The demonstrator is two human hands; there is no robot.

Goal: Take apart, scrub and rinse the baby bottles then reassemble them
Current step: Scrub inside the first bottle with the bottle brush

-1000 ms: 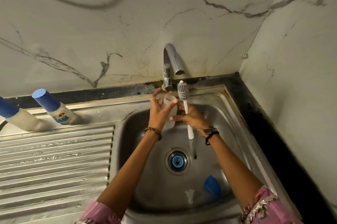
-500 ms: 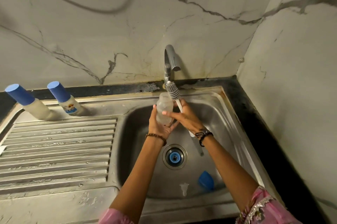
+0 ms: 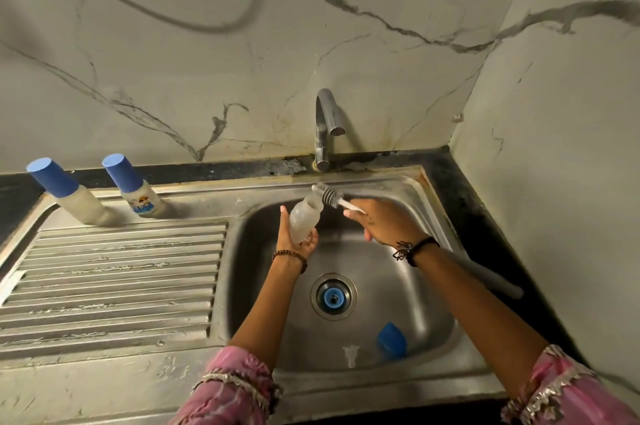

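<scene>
Scrubbing step: the left hand (image 3: pixel 297 240) grips the open bottle (image 3: pixel 304 222) tilted over the sink (image 3: pixel 429 289), the right hand (image 3: pixel 382 224) holds the brush (image 3: pixel 329 196) at its mouth. Next, I'd judge, line up and push the bristles inside.

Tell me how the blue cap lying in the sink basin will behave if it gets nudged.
The blue cap lies on its side, so it would probably roll. It looks like thin hollow plastic, likely light. The steel sink basin may be wet, so it could slide.

Blue caps (image 3: pixel 52 177) on cloudy-white bottles (image 3: pixel 85 205), grey-veined marble wall (image 3: pixel 242 54), pink sleeves (image 3: pixel 239 386), blue drain plug (image 3: pixel 333 296).
</scene>
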